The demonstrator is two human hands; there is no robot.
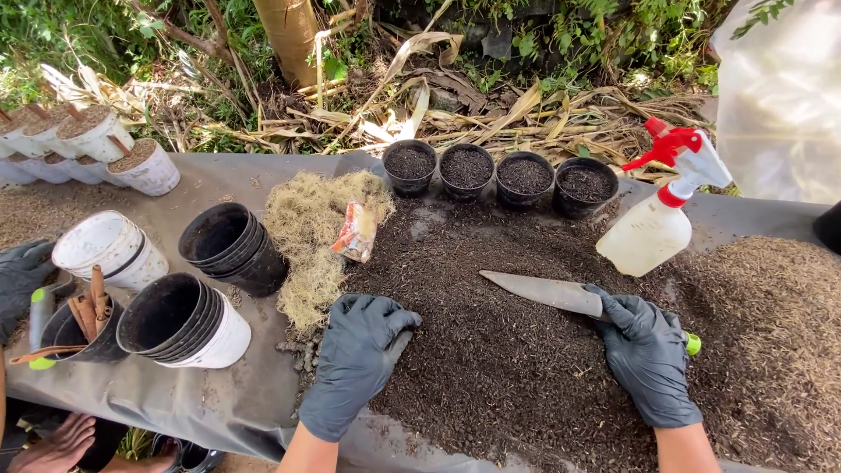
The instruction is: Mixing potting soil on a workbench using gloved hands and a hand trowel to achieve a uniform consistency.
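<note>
My right hand, in a black glove, grips a garden trowel by its green handle; the grey blade points left over a wide heap of dark potting soil. My left hand, also gloved, rests flat on the left edge of the soil with fingers loosely curled, holding nothing. Just beyond it lies a clump of dry pale moss with a small orange packet on it. Several black pots filled with soil stand in a row at the back.
A white spray bottle with a red trigger leans at the right. Stacks of empty black and white pots lie on their sides at left. Another person's gloved hand is at the far left beside a pot of sticks.
</note>
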